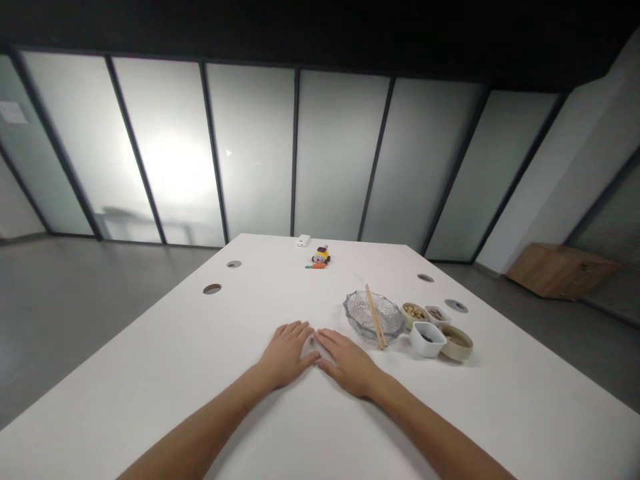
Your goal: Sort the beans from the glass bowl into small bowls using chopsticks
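My left hand [289,353] lies flat on the white table [240,427], thumb apart from the fingers. Beside it rests my right hand [347,361], also flat and empty, and the two thumb tips and forefinger tips meet or nearly meet. Just beyond my right hand stands a clear cut-glass bowl [356,316] with a pair of chopsticks [375,319] laid across it. To its right are a white cup with a handle [428,341] holding something dark, a beige bowl [457,344], a small bowl of nut-like pieces [415,313] and a white dish of brownish pieces [438,315].
Farther back on the table sit a yellow toy vehicle [321,255], an orange toy carrot [316,266] and a small white box-like object [303,241]. Round cable holes pierce the table on both sides. Frosted glass panels stand behind; a wooden cabinet [560,272] is at the right.
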Motion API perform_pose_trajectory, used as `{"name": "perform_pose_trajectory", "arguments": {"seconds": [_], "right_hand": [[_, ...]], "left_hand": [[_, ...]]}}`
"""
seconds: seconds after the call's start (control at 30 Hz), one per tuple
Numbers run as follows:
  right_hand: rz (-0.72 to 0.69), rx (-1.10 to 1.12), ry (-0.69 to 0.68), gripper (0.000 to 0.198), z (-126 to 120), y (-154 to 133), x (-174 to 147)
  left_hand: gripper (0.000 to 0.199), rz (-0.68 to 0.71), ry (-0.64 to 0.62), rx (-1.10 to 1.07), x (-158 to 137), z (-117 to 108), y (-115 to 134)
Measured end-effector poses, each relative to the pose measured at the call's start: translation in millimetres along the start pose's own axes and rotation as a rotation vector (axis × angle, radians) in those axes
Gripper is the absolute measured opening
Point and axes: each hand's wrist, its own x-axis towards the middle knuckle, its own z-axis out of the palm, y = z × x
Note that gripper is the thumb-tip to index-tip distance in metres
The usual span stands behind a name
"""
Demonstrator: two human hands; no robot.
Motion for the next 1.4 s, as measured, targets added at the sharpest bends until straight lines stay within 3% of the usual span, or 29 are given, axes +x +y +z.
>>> {"name": "perform_pose_trajectory", "arguments": {"seconds": [0.23, 0.63, 1.4], "right_hand": [[0.054, 0.022, -0.1, 0.057, -14.7, -6.4, -6.3], [0.034, 0.099, -0.088, 0.047, -22.0, -12.1, -8.2], [-0.002, 0.033, -0.05, 0.041, -23.9, -18.3, -5.4]], "left_hand": [[0.054, 0.019, 0.011, 0.023, 0.4, 3.5, -3.4], [0.053, 0.067, 0.023, 0.023, 2.0, 7.7, -16.6], [0.058, 0.103, 0.009, 0.079, 2.2, 6.1, -33.0]]}}
